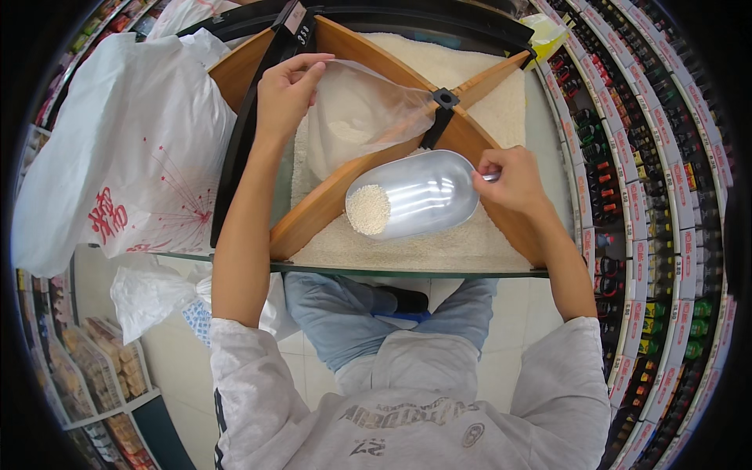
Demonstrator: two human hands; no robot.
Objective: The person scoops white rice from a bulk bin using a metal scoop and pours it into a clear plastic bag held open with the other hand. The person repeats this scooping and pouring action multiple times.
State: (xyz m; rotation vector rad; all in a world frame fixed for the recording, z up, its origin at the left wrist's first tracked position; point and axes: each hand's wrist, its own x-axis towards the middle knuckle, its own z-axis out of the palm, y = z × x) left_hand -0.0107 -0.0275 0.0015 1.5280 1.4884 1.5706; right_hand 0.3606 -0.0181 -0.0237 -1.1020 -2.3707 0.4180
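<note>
My left hand (292, 88) pinches the rim of a clear plastic bag (367, 100), which hangs over the far left compartment with some pale grain at its bottom. In my right hand (510, 178) is the handle of a metal scoop (429, 188). A small heap of rice-like grain (369, 210) lies at the scoop's left end. The scoop is above the near compartment, whose bed of pale grain (329, 249) shows beneath it. Bag and scoop are apart, with a wooden divider (320, 205) between their compartments.
Crossed wooden boards meet at a black connector (445, 98). A large white sack (170, 135) with red print stands at the left, by a black partition (244, 117). A price tag (295, 20) tops it. Shelves of bottles (646, 205) line the right; packaged goods (106, 364) sit lower left.
</note>
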